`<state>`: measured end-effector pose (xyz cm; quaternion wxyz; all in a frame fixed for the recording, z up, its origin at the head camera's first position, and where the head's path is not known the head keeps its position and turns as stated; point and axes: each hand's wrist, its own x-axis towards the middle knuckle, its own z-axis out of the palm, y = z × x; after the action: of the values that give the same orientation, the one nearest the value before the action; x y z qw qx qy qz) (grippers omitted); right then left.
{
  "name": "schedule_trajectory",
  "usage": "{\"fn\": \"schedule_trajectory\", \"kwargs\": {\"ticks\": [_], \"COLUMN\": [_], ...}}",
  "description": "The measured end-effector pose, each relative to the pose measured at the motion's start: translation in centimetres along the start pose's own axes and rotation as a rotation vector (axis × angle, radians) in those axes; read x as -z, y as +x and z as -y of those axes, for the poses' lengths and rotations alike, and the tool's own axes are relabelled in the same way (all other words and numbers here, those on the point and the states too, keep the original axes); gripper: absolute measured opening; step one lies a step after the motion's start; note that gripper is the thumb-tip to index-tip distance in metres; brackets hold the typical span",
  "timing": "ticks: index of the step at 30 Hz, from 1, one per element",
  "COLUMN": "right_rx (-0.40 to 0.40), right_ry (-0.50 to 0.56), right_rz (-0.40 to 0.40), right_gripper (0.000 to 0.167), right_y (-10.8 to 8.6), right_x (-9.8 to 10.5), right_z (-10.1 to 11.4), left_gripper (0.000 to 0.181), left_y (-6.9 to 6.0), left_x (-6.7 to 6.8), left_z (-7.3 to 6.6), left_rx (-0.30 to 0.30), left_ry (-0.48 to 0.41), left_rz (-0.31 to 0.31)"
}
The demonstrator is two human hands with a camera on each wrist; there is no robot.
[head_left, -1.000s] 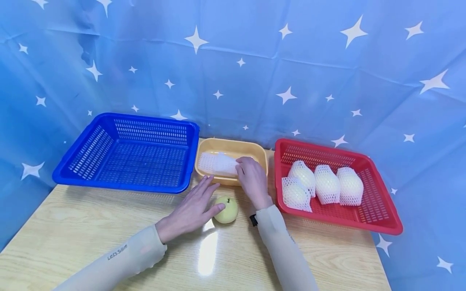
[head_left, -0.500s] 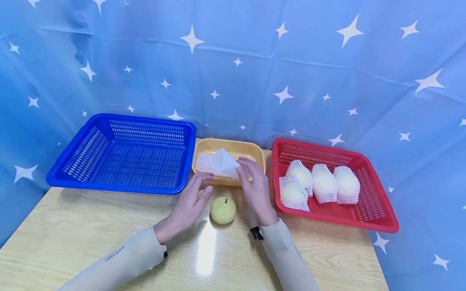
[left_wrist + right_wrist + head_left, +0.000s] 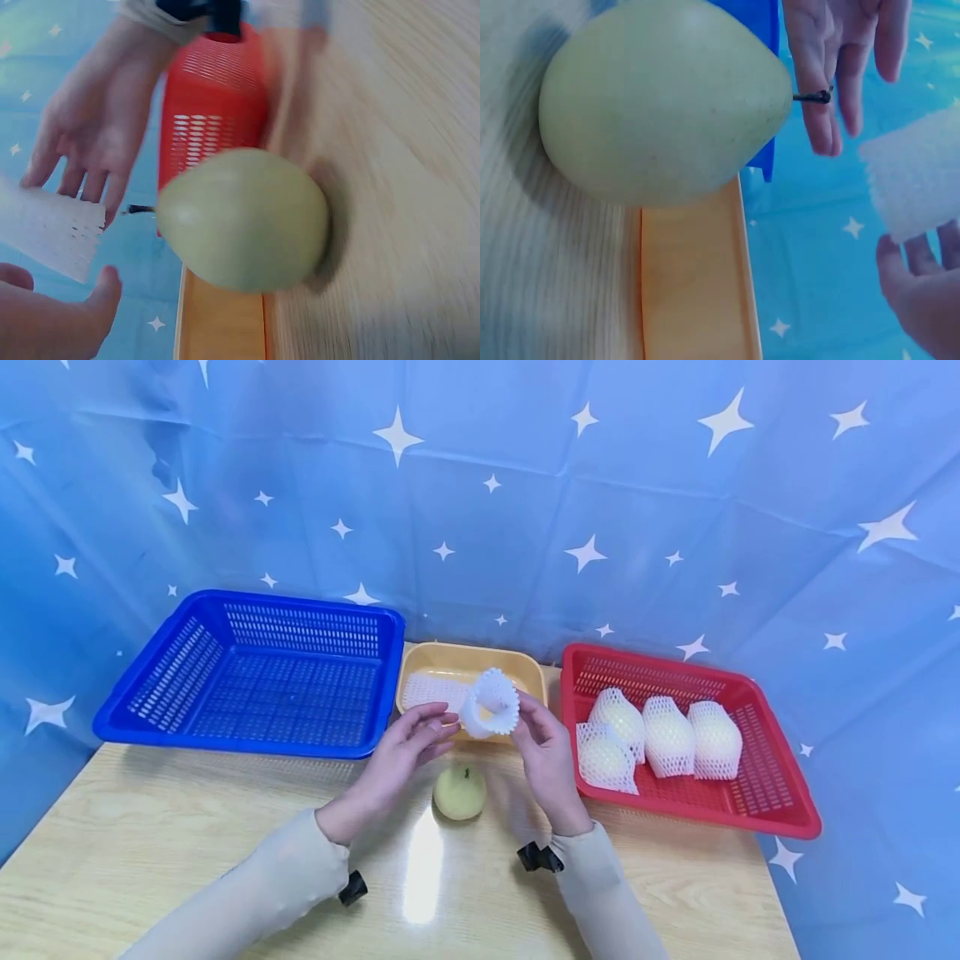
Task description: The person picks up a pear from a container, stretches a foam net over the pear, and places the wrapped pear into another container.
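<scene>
My right hand [image 3: 547, 760] holds a white foam net sleeve [image 3: 491, 703] above the front of the yellow tray, its round mouth spread and facing the head camera. The left hand [image 3: 397, 760] hovers left of the sleeve with fingers loosely bent; in the right wrist view a gap shows between that hand [image 3: 844, 52] and the sleeve [image 3: 919, 172]. A bare pale-green pear [image 3: 460, 793] stands on the table below both hands, stem up. It fills much of both wrist views, where neither hand touches the pear [image 3: 244, 221].
The yellow tray [image 3: 528, 664] behind the hands holds more flat foam net [image 3: 435, 691]. A blue basket [image 3: 292, 747] stands at left. At right, a red basket [image 3: 780, 785] holds several net-wrapped fruits [image 3: 670, 739]. A starry blue curtain [image 3: 480, 527] hangs behind the wooden table [image 3: 247, 793].
My right hand has lifted the foam net sleeve out of the tray, and its mouth has turned toward the head camera and opened. The left hand has drawn off the pear to beside the sleeve.
</scene>
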<state>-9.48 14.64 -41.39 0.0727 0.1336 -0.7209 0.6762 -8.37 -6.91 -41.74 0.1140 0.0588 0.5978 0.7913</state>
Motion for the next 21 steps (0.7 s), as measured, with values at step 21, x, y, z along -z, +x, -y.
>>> {"fn": "schedule_trajectory", "kwargs": {"ticks": [21], "right_rx": [0.122], "right_ry": [0.148], "right_rz": [0.223], "right_gripper": [0.034], "right_y": [-1.6], "right_x": [0.8], "right_z": [-0.5], "left_gripper": [0.005], "left_y": [0.9], "left_x": [0.0], "left_z": [-0.1], "left_rx": [0.09], "left_ry": [-0.237], "left_rz": [0.015]}}
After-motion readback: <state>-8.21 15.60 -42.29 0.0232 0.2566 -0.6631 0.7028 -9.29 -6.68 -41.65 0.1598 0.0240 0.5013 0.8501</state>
